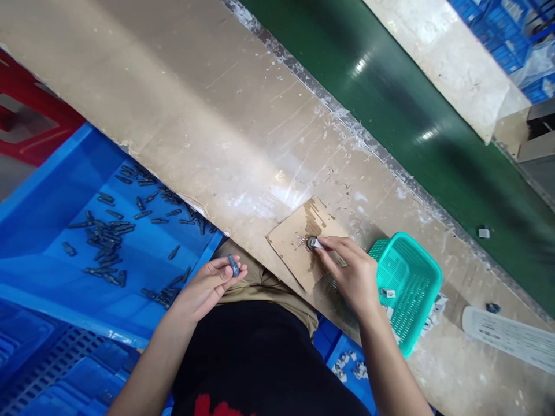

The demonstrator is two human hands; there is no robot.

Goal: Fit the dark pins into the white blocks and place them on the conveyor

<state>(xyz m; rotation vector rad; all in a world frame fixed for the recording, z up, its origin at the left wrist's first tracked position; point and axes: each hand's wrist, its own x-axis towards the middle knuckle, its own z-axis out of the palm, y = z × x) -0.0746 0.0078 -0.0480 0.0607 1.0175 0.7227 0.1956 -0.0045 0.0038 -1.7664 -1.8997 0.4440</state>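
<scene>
Between the thumb and fingers of my left hand (212, 286) is a small dark blue-grey stepped part (233, 266), thicker at one end. Over a square of cardboard (288, 245) with brown wet stains, the fingertips of my right hand (349, 268) pinch a small white block (318, 244). That block meets a small round dark cap-like dish (311, 242) on the cardboard; whether it dips inside, I cannot tell. Tiny shiny bits lie beside the dish. To the right of my right hand is a green mesh basket (435, 271) with several white blocks in it.
At my left, a large blue bin (47, 254) holds many dark parts like the held one. A green conveyor belt (390, 98) runs along the bench (182, 127); one white block (484, 233) lies on it. A long translucent plastic piece (507, 335) lies at right.
</scene>
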